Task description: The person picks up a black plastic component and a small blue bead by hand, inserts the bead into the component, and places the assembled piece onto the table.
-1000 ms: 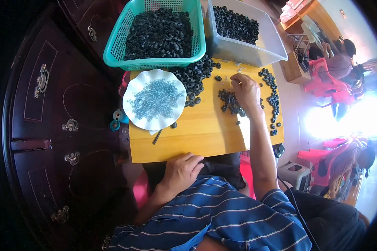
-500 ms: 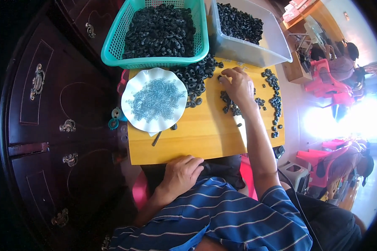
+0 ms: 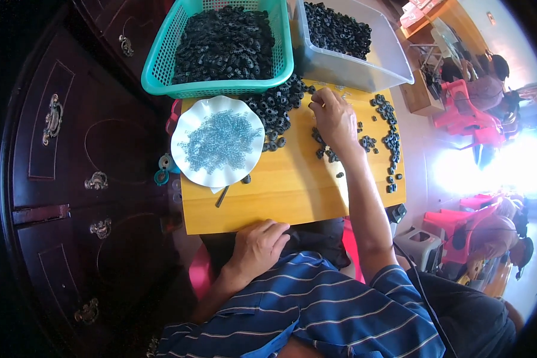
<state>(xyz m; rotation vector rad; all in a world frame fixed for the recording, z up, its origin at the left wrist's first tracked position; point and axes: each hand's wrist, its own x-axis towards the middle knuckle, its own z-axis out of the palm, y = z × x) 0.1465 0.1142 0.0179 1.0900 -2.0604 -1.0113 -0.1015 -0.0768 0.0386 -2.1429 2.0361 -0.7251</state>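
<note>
My right hand [image 3: 335, 122] is over the far middle of the yellow table [image 3: 268, 194]. Its thumb and fingers pinch what looks like a small black plastic part, mostly hidden by the fingertips. Beneath and beside it lie loose black parts [image 3: 368, 143], and to its left is a heap of black ring-like parts [image 3: 275, 110]. Curled at the table's front edge, my left hand [image 3: 258, 247] is closed; I cannot make out what is in it. A white scalloped plate [image 3: 188, 164] nearby bears many small, pale blue-grey springs [image 3: 221, 140].
Behind the plate stands a green basket [image 3: 221, 89] full of black parts. A clear plastic bin [image 3: 355, 71] with more is beside it. Black parts [image 3: 391, 143] line the table's right edge. A thin dark tool [image 3: 222, 197] lies by the plate. Other people sit at far right.
My right hand has moved slightly away from me and to the left, its fingertips curling further in. My left hand stays where it was. The whole view has shifted slightly.
</note>
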